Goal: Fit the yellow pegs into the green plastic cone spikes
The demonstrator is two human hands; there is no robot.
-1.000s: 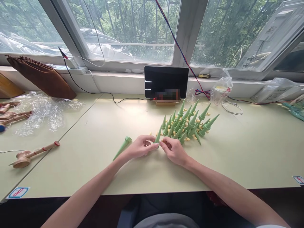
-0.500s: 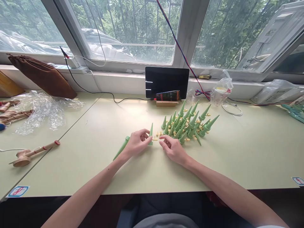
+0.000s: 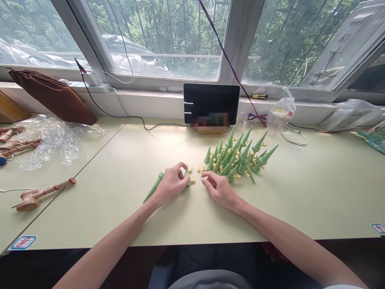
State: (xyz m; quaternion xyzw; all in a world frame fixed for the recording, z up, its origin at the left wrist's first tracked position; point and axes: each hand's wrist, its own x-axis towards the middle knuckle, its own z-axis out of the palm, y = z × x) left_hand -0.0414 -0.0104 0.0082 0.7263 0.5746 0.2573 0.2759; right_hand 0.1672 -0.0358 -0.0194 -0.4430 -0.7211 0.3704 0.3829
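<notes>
My left hand [image 3: 171, 184] is closed round a green cone spike [image 3: 187, 179] with a small yellow fitting at its end, held low over the pale green table [image 3: 120, 168]. A second green cone [image 3: 154, 187] lies on the table just left of that hand. My right hand [image 3: 219, 188] rests beside it with its fingers curled loosely, the fingertips near small yellow pieces [image 3: 201, 170]; I see nothing in it. A pile of several green cones [image 3: 237, 158] with yellow fittings lies just beyond my right hand.
A dark tablet [image 3: 211, 104] stands on a wooden stand at the back. Wooden kendama toys [image 3: 42, 195] and clear plastic wrap [image 3: 51, 140] lie left. A brown pouch [image 3: 51, 96], cables, and plastic bags [image 3: 281, 112] sit along the window sill.
My left hand has drawn the green cone away to the left and tipped it down towards the table. My right hand has let go and stayed near the pile.
</notes>
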